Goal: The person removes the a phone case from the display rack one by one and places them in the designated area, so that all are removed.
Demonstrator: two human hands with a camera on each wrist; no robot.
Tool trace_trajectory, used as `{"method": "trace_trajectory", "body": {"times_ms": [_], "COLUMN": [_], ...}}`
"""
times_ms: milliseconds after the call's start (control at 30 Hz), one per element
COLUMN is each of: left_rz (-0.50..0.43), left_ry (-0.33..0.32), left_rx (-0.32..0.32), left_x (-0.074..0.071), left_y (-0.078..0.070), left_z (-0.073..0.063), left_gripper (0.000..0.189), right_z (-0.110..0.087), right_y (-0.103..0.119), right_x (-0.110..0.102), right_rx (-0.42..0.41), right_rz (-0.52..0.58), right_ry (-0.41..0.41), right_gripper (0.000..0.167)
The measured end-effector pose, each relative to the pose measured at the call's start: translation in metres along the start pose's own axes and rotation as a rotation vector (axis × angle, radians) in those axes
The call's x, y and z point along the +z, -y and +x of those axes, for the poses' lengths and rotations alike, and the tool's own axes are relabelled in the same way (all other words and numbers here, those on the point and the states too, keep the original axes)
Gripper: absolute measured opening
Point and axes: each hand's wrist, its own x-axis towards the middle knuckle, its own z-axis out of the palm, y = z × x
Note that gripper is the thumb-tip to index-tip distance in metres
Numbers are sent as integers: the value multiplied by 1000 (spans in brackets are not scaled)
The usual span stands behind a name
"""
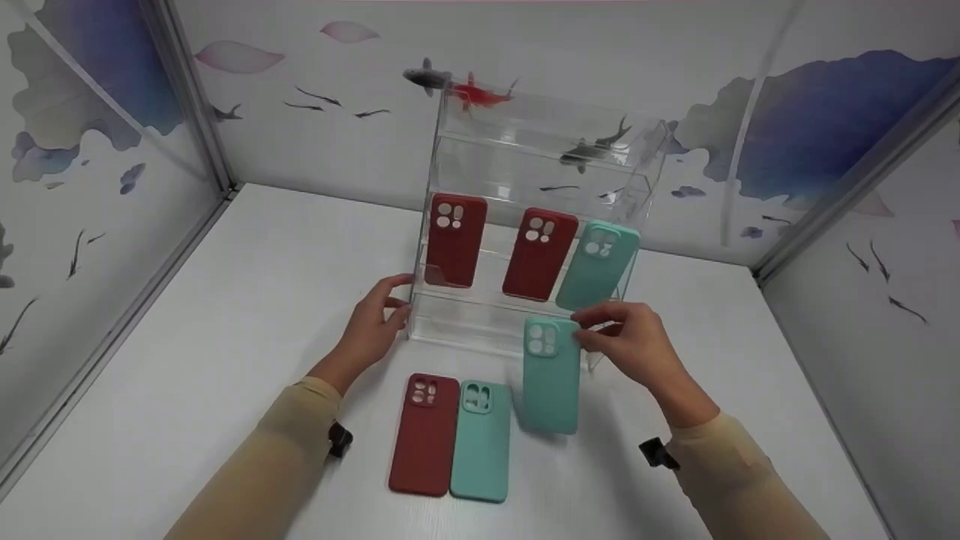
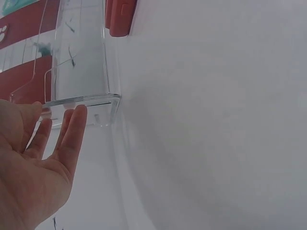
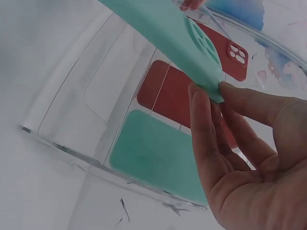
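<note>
By its upper right corner, a teal phone case [image 1: 551,386] is pinched between the thumb and fingers of my right hand [image 1: 634,341], hanging upright in front of the rack. My left hand [image 1: 375,322] touches the left side of the clear acrylic display rack [image 1: 469,330]; its fingertips [image 2: 79,112] meet the side panel, fairly straight. On one rack tier stand a red phone case [image 1: 454,251] at the left, another red phone case [image 1: 541,262] further right, and a teal phone case [image 1: 596,270] at the right end. The right wrist view shows the pinched case edge-on above the rack.
A red phone case [image 1: 424,442] and a teal phone case [image 1: 481,450] lie side by side on the white table [image 1: 247,300], in front of the rack. Walls painted with fish and leaves [image 1: 840,135] enclose the table behind and at both sides.
</note>
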Motion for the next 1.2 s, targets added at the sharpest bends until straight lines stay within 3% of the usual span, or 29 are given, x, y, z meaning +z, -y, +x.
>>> {"method": "trace_trajectory", "body": {"times_ms": [233,833,1200], "left_rz": [4,2,-4], "left_ry": [2,6,7], "left_rx": [-1,-12,2], "left_x": [-1,0,-1], "left_y": [-1,2,3], "left_z": [1,0,1], "left_gripper": [51,51,51], "right_z": [-1,-14,-16], "right_y": [-23,-63,-70], "right_x": [2,41,54], "right_rx": [96,289,293], "right_rz": [46,19,-8], "right_ry": [103,190,193], "right_gripper": [24,19,18]}}
